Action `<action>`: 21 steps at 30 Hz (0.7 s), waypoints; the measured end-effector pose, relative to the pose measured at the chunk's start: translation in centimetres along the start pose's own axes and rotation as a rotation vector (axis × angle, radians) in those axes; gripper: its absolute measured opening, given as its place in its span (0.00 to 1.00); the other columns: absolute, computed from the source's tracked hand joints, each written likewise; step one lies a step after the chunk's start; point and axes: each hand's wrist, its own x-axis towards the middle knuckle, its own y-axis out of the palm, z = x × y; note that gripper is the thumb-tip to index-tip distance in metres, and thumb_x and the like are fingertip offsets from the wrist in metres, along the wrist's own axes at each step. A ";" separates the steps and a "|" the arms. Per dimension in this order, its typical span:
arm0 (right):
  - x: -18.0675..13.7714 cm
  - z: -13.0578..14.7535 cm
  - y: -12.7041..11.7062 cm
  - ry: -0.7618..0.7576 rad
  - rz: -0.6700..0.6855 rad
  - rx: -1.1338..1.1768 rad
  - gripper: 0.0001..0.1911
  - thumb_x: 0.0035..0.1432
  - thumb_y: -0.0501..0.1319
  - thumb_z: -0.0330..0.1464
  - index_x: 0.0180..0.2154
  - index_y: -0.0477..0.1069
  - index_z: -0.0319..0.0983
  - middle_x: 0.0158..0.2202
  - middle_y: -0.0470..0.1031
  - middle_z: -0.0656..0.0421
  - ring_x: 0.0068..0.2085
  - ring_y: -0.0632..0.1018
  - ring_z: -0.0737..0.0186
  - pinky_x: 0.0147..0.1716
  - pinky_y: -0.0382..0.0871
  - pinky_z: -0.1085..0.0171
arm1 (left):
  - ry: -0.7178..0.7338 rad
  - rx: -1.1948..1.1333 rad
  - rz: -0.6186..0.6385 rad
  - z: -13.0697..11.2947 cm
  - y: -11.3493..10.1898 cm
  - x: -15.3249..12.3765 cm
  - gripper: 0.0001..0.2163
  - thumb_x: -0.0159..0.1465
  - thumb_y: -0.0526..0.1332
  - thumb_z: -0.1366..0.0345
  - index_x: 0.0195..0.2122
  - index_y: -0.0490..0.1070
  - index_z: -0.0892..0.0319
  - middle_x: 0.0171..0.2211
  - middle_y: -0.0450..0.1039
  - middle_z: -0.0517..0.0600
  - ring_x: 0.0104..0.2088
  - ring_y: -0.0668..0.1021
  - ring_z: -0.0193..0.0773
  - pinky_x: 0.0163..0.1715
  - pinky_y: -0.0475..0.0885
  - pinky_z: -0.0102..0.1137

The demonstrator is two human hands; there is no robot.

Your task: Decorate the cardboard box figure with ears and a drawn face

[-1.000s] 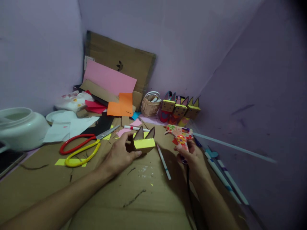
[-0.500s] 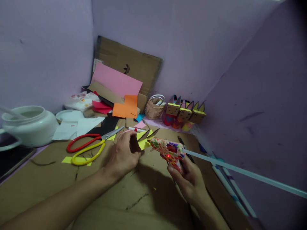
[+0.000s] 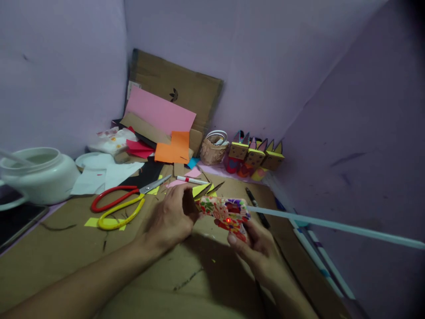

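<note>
Head view. The left hand (image 3: 172, 217) is curled around a small yellow paper piece (image 3: 202, 191) with two pointed brown ears. Only the top of the piece shows beyond the fingertips, and the rest is hidden by the hand. The right hand (image 3: 257, 246) is closed around the grip of a floral-patterned glue gun (image 3: 226, 212) with a red lamp lit on its side. The gun's nozzle end lies against the left fingertips, just below the yellow piece. A long pale glue stick (image 3: 332, 226) runs out of the back of the gun, away to the right of the right hand. Both hands are held just above a brown cardboard sheet (image 3: 99, 252).

Left of the left hand, red and yellow scissors (image 3: 117, 204) lie on the sheet. Farther left sits a white pot (image 3: 40, 175). Just beyond the left hand lies a white marker (image 3: 192, 180). Beyond the right hand lies a black pen (image 3: 255, 206). Farther back, against the wall, stands a row of eared paper figures (image 3: 255, 157), with a small basket (image 3: 212, 150) to its left. Orange paper (image 3: 172, 148) and pink paper (image 3: 159, 110) lean well beyond the left hand.
</note>
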 end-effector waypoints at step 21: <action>7.5 -2.7 -4.7 0.444 -0.187 -0.391 0.19 0.42 0.68 0.46 0.15 0.70 0.39 0.11 0.65 0.62 0.18 0.70 0.63 0.16 0.54 0.68 | -0.329 -0.203 0.265 -1.0 -1.5 0.4 0.23 0.49 0.68 0.70 0.48 0.68 0.55 0.46 0.75 0.50 0.47 0.76 0.46 0.47 0.70 0.39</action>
